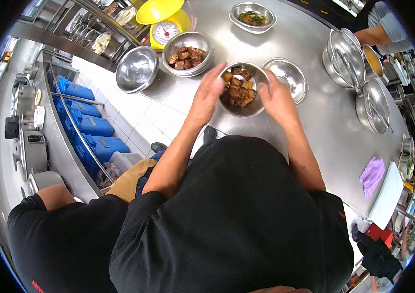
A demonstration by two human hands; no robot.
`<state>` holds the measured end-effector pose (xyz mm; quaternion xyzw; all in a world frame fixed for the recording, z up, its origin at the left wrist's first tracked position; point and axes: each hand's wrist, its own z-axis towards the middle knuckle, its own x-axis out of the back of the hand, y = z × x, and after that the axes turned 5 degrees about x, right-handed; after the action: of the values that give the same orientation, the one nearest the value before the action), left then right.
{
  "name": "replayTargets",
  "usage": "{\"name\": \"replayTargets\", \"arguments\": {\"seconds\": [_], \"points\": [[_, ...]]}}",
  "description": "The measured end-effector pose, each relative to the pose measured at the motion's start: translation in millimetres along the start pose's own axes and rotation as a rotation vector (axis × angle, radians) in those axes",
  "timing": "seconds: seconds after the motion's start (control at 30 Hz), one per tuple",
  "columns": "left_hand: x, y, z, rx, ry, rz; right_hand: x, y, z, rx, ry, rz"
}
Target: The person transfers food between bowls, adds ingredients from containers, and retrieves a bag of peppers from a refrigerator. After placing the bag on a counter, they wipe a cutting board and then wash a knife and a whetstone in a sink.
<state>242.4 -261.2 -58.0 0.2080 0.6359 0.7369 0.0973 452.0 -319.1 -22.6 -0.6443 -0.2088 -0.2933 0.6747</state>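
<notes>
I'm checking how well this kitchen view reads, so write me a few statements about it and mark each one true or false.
1. The left hand and right hand are on opposite sides of a metal bowl containing brown chunks. True.
2. The scale is blue. False: it is yellow, with a white dial.
3. A purple cloth lies on the counter. True.
4. The leftmost bowl by the counter's edge is heaped with chunks. False: only its bare metal inside shows.
5. Several blue bins stand to the left of the counter. True.
</notes>
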Motion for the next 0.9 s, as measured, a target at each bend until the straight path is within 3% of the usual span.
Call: {"name": "replayTargets", "arguments": {"seconds": [0.03, 0.1, 0.13, 0.23, 0.3, 0.37, 0.43, 0.5, 0.57, 0.7, 0.77, 0.9], "points": [[-1, -2, -1, 0.117, 0.005, -0.275, 5, -5, 2, -0.056, -0.013, 0.029], [-11, -4, -7, 0.351, 0.007, -0.831, -1, 2, 3, 0.117, 0.013, 0.096], [-10, -3, -11, 0.493, -0.099, -1.068, -4, 0, 2, 0.170, -0.005, 0.141], [-13, -33, -22, 0.403, -0.375, -1.594, -12, -9, -5, 0.201, 0.030, 0.122], [-10, -30, -13, 0.369, -0.281, -1.404, 15, -12, -12, 0.093, 0.137, 0.185], [-6, -2, 0, 0.356, -0.137, -1.206, 38, 33, -8, 0.110, 0.445, -0.039], [0, 20, 25, 0.249, -0.085, -1.030, 52, 82, -9, -0.023, 0.581, -0.372], [-4, 40, 51, 0.059, -0.130, -0.727, 46, 151, -10, -0.181, 0.445, -0.123], [-16, 61, 78, -0.066, -0.119, -0.232, 45, 163, -12, -0.310, 0.343, 0.099], [-81, 53, 114, -0.598, -0.041, 0.582, 31, 141, -22, -0.399, 0.298, 0.348], [-117, 29, 107, -0.683, -0.112, 0.886, 27, 143, -21, -0.386, 0.300, 0.393], [-135, 15, 107, -0.637, -0.262, 1.049, 28, 145, -21, -0.369, 0.280, 0.404]]}}
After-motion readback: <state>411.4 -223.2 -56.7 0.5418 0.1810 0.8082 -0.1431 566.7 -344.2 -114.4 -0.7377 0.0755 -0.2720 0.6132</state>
